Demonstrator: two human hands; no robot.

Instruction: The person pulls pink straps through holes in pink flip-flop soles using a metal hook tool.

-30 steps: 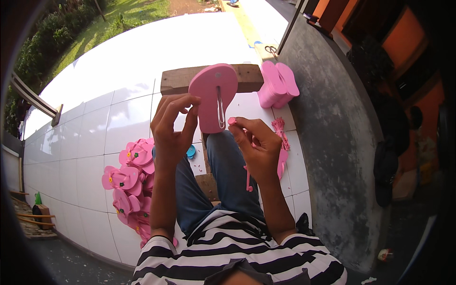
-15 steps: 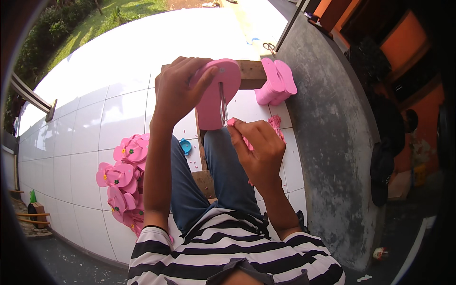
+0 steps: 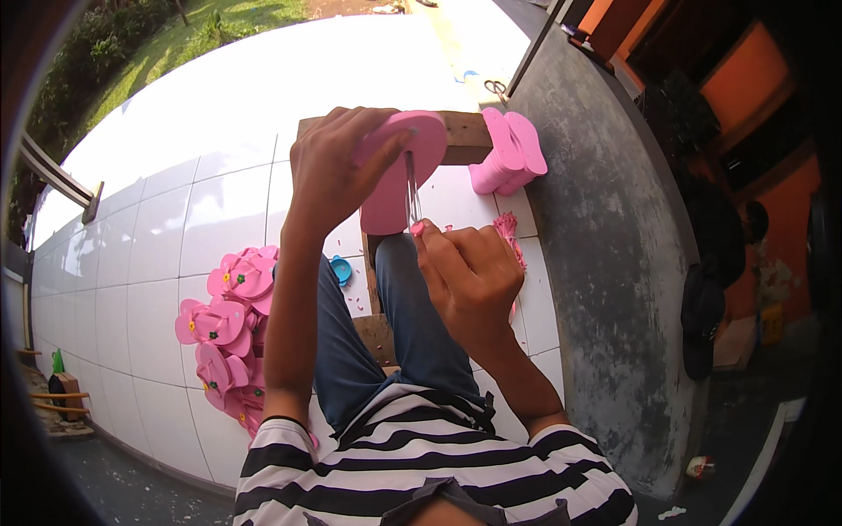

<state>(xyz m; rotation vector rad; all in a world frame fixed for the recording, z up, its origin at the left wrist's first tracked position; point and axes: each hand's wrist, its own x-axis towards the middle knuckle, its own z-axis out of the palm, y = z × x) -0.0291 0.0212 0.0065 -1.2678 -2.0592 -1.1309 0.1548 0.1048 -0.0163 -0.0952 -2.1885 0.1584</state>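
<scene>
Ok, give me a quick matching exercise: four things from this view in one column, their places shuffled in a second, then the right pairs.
Things:
1. pink sandal sole
2. pile of finished pink sandals
3. stack of plain pink soles
4. small blue cap

Places:
A. on the tiles by the left knee
B. standing against the grey wall
C. on the tiles left of the leg
D. gripped by the left hand

Pairs: 1-D, 2-C, 3-B, 4-A
</scene>
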